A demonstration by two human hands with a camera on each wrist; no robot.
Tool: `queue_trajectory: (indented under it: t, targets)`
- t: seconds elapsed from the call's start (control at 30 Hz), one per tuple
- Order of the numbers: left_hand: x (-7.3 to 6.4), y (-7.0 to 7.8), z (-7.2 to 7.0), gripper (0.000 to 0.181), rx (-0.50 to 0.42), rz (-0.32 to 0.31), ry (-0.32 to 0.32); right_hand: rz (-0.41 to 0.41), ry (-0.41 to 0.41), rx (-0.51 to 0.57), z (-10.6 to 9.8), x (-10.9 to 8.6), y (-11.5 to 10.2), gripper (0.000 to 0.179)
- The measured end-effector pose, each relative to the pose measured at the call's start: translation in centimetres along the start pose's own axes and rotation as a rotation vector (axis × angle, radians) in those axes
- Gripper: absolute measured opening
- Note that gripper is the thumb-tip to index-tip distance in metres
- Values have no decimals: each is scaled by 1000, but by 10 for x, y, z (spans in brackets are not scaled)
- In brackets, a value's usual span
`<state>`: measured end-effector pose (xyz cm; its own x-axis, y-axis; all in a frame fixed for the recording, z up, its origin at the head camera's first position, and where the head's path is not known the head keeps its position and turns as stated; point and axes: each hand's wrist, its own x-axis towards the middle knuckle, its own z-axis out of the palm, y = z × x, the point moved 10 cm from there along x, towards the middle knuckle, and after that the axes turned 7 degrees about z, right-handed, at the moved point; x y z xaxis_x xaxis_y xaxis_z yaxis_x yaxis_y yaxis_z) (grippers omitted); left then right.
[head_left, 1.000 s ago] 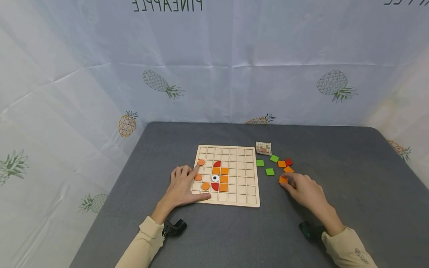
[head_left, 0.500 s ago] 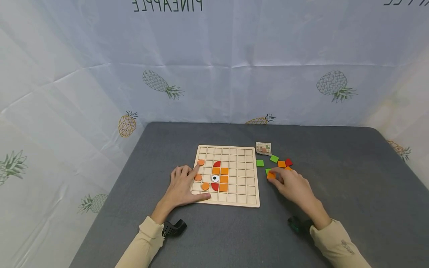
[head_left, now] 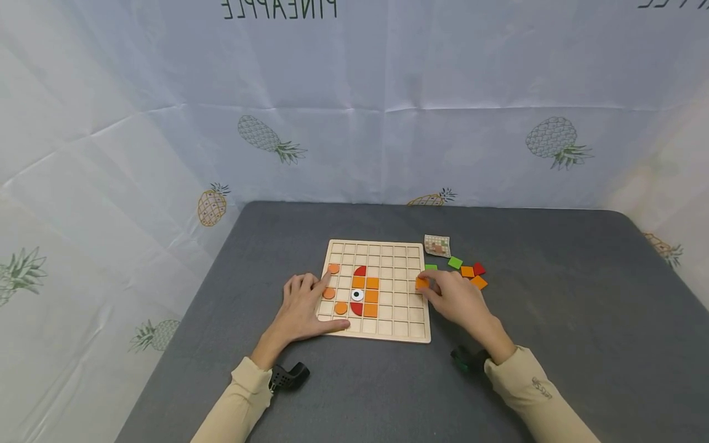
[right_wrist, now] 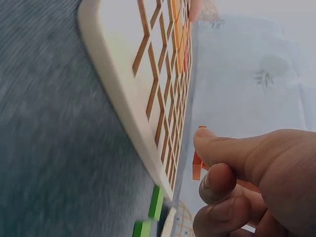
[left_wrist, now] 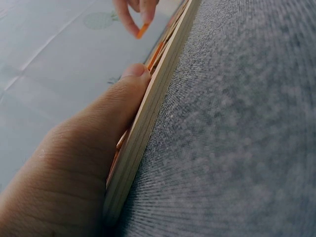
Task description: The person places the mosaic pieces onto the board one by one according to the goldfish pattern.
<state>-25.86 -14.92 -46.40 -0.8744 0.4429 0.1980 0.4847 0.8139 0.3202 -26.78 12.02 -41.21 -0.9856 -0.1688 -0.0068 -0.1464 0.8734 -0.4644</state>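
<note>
A square wooden grid board (head_left: 394,320) lies on the grey table. My left hand (head_left: 301,309) rests on its left edge, fingers spread and straight, thumb along the near side. Between thumb and fingers of my right hand (head_left: 458,300) is an orange square tile (head_left: 421,283), raised over the board's right edge; the right wrist view shows this tile (right_wrist: 197,168) edge-on in the pinch. Set in the grid are orange square tiles (head_left: 371,296), red quarter-round tiles (head_left: 356,309), a white eye disc (head_left: 357,295) and orange round discs (head_left: 341,308) along the left.
Right of the board lie green tiles (head_left: 455,263), a red tile (head_left: 479,268) and orange tiles (head_left: 479,282). A small printed pattern card (head_left: 437,245) sits at the board's far right corner. A pineapple-print cloth (head_left: 354,154) hangs behind the table.
My right hand has carried the orange square tile leftward from the loose pile, past the green tiles, to over the board's right edge. My left hand has stayed on the board.
</note>
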Motion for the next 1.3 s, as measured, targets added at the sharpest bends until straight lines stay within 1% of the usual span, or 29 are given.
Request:
queue_trajectory:
  t: [0.2, 0.43, 0.67, 0.77, 1.0, 1.3]
  targets:
    - [0, -1, 1, 121, 6, 8, 6, -5, -23, -11, 10, 8, -14, 34]
    - [1, 0, 1, 120, 0, 9, 7, -18, -76, 20, 27, 17, -32, 34]
    - [1, -2, 2, 118, 11, -11, -5, -53, -59, 13, 32, 23, -47, 31]
    - [1, -3, 3, 117, 15, -12, -7, -60, -62, 6, 35, 26, -51, 29]
    - [0, 0, 1, 120, 19, 8, 0, -55, -86, 5, 40, 31, -55, 30]
    - [0, 0, 1, 117, 29, 4, -3, -19, -84, 20, 43, 33, -52, 28]
